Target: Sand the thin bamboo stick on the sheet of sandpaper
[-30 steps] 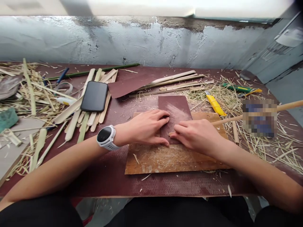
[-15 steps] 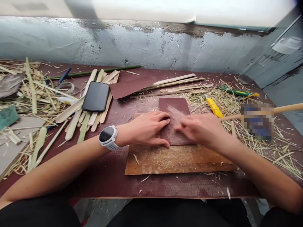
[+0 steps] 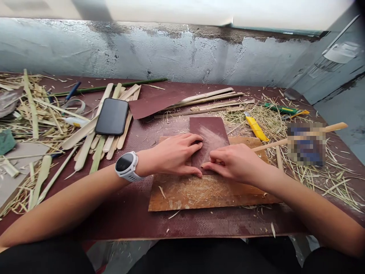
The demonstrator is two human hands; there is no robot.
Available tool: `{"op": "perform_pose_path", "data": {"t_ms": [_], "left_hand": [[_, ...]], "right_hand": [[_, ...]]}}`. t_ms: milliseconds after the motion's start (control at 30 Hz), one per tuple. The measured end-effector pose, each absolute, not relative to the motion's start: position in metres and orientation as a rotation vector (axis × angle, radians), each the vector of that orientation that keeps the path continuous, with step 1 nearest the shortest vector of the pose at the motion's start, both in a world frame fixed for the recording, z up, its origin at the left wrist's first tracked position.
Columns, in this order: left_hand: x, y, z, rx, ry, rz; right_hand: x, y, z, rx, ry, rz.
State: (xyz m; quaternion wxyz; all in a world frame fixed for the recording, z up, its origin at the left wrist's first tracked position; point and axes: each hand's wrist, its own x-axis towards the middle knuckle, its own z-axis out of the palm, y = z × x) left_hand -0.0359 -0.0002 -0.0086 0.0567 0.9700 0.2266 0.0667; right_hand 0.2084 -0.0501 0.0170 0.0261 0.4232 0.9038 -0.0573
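Two bare hands at work, and it's all happening on one dark brown sheet of sandpaper (image 3: 211,129), right beneath the fingers! The left hand (image 3: 178,154) lies palm down along the sheet's left side, thumb and fingers spread apart, thumb close to the near edge. Over to the right hand (image 3: 235,161): thumb and forefinger pinch a slim wooden stick (image 3: 269,145) near its narrow end, the tip just peeking out toward the left thumb. The rest of the stick passes under the right hand and reaches well out to the right of those fingers, angled away, wider toward the far end. Below the fingers, the sheet overlaps a wooden board (image 3: 199,194) dusted with fine scraps, and the board sits on a dark red table (image 3: 119,224). A white watch (image 3: 126,163) circles the left wrist. Look left of the fingers: a black phone (image 3: 111,116) rests on a fan of flat wooden strips (image 3: 84,156). Beyond the right fingers, a yellow cutter (image 3: 256,128) lies among pale shavings (image 3: 336,186). Beyond the left fingers there's a second brown sheet (image 3: 151,103), beside some thin slats (image 3: 209,97).
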Motion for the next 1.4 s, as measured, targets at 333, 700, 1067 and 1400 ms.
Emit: {"op": "perform_pose_path", "data": {"t_ms": [333,700,1067,1400], "left_hand": [[-0.036,0.000,-0.011,2.938,0.681,0.203],[-0.036,0.000,-0.008,2.915,0.685,0.206],[-0.036,0.000,-0.010,2.924,0.693,0.215],[-0.036,-0.001,-0.011,2.914,0.692,0.233]], "right_hand": [[0.213,-0.039,0.025,1.386,2.688,-0.066],[0.214,-0.041,0.022,1.395,2.692,-0.085],[0.220,-0.035,0.025,1.545,2.591,0.099],[0.224,-0.032,0.031,1.557,2.546,0.184]]}}
